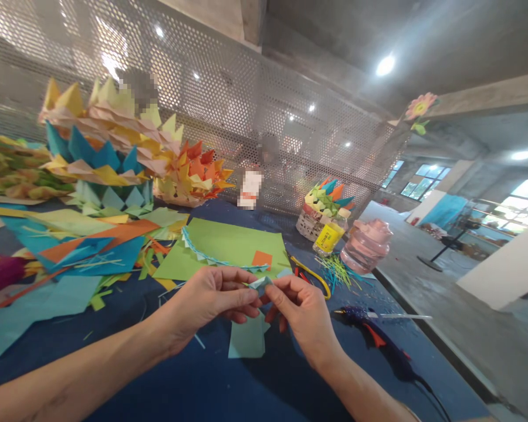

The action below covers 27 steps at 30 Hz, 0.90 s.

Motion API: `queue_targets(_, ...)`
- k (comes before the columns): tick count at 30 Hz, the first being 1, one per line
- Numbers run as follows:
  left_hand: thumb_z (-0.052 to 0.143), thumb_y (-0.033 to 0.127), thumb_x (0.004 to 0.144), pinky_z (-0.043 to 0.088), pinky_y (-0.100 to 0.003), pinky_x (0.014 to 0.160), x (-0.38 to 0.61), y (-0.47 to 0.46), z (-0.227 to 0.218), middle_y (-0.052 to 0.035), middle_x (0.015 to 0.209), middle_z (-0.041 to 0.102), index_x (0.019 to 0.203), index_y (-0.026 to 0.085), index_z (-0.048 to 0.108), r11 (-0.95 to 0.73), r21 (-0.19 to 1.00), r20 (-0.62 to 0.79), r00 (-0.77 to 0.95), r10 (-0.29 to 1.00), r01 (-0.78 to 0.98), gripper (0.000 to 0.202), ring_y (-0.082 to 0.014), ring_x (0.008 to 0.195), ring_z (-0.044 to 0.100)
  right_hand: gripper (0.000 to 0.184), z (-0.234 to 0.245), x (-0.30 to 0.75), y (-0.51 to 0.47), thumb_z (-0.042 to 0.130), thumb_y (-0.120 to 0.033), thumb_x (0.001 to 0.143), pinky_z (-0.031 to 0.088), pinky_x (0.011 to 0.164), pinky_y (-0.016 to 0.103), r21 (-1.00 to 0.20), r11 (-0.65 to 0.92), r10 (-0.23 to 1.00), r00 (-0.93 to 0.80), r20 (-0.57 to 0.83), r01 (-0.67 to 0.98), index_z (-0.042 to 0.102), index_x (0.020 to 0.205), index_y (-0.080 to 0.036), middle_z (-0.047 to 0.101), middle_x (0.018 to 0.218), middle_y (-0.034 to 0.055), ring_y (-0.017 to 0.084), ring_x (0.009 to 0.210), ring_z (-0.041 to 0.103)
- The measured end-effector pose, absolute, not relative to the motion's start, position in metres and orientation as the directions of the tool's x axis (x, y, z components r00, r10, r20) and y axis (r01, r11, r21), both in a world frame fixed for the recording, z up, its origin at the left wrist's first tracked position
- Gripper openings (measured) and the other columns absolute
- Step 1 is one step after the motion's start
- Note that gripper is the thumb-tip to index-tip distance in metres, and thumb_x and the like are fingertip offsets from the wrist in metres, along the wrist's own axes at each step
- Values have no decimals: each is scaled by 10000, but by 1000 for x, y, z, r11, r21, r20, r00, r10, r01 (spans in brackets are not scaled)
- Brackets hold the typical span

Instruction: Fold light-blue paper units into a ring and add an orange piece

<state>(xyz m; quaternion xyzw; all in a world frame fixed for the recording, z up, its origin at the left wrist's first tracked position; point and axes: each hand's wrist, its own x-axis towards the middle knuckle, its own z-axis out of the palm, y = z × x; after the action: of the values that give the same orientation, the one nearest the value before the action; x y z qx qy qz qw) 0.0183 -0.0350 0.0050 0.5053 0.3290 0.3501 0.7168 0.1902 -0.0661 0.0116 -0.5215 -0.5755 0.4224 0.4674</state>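
Observation:
Both my hands meet over the dark blue table (211, 381). My left hand (211, 296) and my right hand (301, 310) pinch a small folded piece of light blue paper (260, 283) between their fingertips. Below them a light blue paper scrap (246, 339) lies flat on the table. Just behind the hands a chain of folded light blue paper pieces (211, 255) curves across a green paper sheet (229, 246) that carries a small orange square (262, 258).
Tall stacked paper constructions (101, 146) and loose coloured sheets (83, 246) fill the left. A dark glue gun (381, 343) lies at the right, near scissors with yellow handles (310, 274), a yellow-labelled bottle (329, 235), a pink jar (366, 245) and a basket (310, 224). A perforated metal screen (246, 117) backs the table.

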Motion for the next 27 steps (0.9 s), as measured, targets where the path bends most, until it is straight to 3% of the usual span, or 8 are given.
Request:
queue_targets(6, 704, 403, 718, 492, -228, 628, 18, -34, 5, -16, 731, 697, 757, 156, 646, 200, 967, -93, 513, 853, -157, 257, -146, 702, 658, 293, 11, 190, -66, 683, -440, 727, 377, 373, 161, -975, 106, 994, -25, 103, 195, 619, 751, -155, 633, 628, 4, 103, 501, 575)
queue_targets(13, 700, 355, 685, 437, -204, 612, 19, -33, 6, 17, 644, 632, 675, 155, 648, 55, 991, 3, 433, 902, -122, 208, -101, 628, 549, 253, 13, 190, -68, 692, -398, 729, 412, 401, 175, -955, 167, 986, -38, 163, 244, 608, 694, -161, 559, 600, -33, 56, 425, 466)
queue_targets(21, 646, 322, 703, 410, -225, 558, 22, -32, 2, 11, 633, 613, 728, 155, 627, -150, 989, 136, 391, 910, 6, 170, -103, 566, 518, 236, 13, 189, -67, 711, -371, 713, 403, 410, 162, -953, 177, 983, -9, 181, 247, 606, 696, -161, 575, 626, -27, 58, 454, 478)
queue_targets(27, 637, 323, 719, 449, -227, 580, 23, -35, 1, 8, 625, 616, 723, 157, 622, -205, 979, 185, 379, 907, 12, 167, -113, 585, 557, 267, 12, 189, -67, 735, -385, 682, 393, 401, 164, -957, 175, 983, 9, 182, 232, 595, 675, -157, 572, 599, -29, 59, 440, 475)
